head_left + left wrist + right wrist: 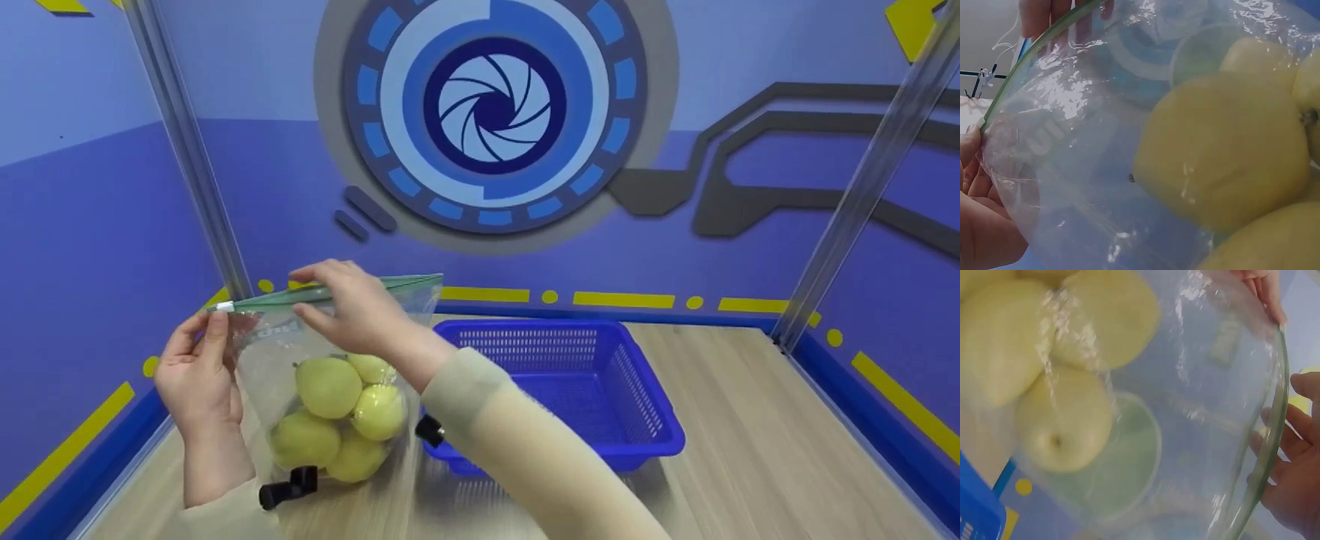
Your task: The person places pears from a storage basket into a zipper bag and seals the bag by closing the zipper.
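Note:
A clear zip bag (270, 360) with a green top strip holds several yellow-green pears (328, 388). At the bag's upper left corner, my left hand (199, 375) pinches the edge by the white slider (223, 307) between thumb and fingers. My right hand (360, 307) is at the middle of the green strip, thumb on the near side and fingers reaching past the far side. In the right wrist view the right hand's fingers (1297, 439) look loosely extended behind the strip, with the thumb apart from it. Pears (1224, 152) fill the lower bag in the left wrist view.
A blue plastic basket (652, 397) with slotted walls stands right of the bag on the wooden table (750, 420), partly covered by my right forearm. Blue printed panels (750, 277) enclose the table at the back and sides, with metal posts (187, 150) at the corners.

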Action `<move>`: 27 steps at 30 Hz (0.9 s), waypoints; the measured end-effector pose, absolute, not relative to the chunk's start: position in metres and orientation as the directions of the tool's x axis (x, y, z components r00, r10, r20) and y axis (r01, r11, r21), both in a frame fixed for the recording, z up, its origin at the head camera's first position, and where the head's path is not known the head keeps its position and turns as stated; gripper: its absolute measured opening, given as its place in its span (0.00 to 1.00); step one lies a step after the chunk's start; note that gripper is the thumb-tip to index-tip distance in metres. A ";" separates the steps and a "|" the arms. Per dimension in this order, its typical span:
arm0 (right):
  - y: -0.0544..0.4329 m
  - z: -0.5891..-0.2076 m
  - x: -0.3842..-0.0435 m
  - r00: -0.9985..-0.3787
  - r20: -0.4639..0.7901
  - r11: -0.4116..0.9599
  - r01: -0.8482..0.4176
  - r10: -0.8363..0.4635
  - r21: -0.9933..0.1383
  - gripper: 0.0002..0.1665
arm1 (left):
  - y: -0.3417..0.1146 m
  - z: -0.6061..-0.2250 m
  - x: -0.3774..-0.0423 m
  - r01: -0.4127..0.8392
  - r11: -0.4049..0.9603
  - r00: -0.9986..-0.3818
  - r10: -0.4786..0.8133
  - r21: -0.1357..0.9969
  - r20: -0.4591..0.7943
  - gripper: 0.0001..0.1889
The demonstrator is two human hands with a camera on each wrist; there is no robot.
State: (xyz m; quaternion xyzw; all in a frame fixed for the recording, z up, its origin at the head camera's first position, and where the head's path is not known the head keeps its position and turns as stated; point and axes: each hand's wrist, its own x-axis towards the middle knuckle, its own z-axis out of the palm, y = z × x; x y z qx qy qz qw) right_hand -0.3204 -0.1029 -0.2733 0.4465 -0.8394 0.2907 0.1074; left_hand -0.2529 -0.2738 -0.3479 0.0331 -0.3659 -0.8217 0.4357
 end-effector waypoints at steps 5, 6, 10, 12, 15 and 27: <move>-0.120 -0.274 -0.306 -0.583 0.472 0.410 -0.808 -0.662 -0.423 0.21 | -0.269 -0.347 -0.250 0.706 -0.398 -0.628 -0.735 0.586 0.257 0.08; -0.122 -0.274 -0.304 -0.579 0.481 0.405 -0.811 -0.658 -0.423 0.21 | -0.268 -0.347 -0.250 0.707 -0.409 -0.631 -0.733 0.577 0.254 0.07; -0.128 -0.274 -0.296 -0.553 0.521 0.396 -0.832 -0.651 -0.388 0.18 | -0.262 -0.344 -0.249 0.719 -0.430 -0.632 -0.731 0.546 0.257 0.05; -0.130 -0.274 -0.294 -0.548 0.531 0.397 -0.836 -0.646 -0.380 0.17 | -0.260 -0.344 -0.249 0.730 -0.435 -0.628 -0.730 0.526 0.268 0.05; -0.133 -0.275 -0.292 -0.573 0.533 0.397 -0.818 -0.623 -0.416 0.15 | -0.257 -0.345 -0.248 0.744 -0.446 -0.625 -0.727 0.498 0.283 0.04; -0.136 -0.275 -0.290 -0.627 0.533 0.428 -0.778 -0.568 -0.460 0.10 | -0.252 -0.346 -0.250 0.776 -0.456 -0.609 -0.722 0.435 0.330 0.05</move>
